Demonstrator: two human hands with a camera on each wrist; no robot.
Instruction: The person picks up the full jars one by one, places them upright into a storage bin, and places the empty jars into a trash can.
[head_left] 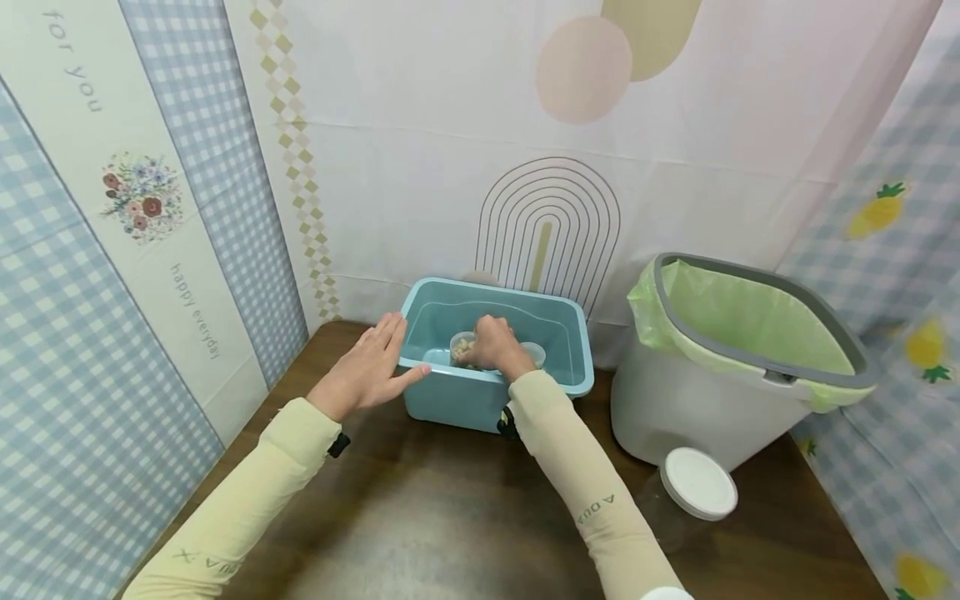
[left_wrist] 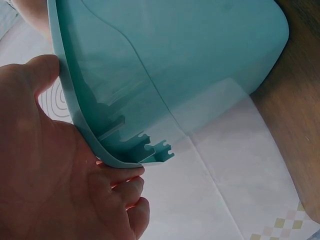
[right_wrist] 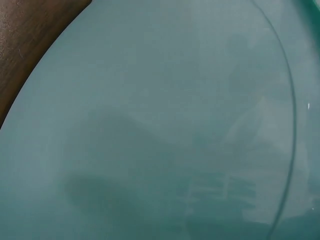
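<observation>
At frame centre, the right hand curls round a light, stiff, probably slippery clear cup inside the teal bin, best held by its sides, while the flat, open left hand steadies the bin's rim.

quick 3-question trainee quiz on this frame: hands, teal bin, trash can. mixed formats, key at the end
1. True or false: the left hand rests with straight fingers against the rim of the teal plastic storage bin.
2. Where is the right hand? A) inside the bin, on a small clear plastic cup B) on the round white lid C) in the grey trash can with the green liner
3. What surface bears the bin?

Key: 1 true. 2 A. 3 the dark wooden table.
</observation>
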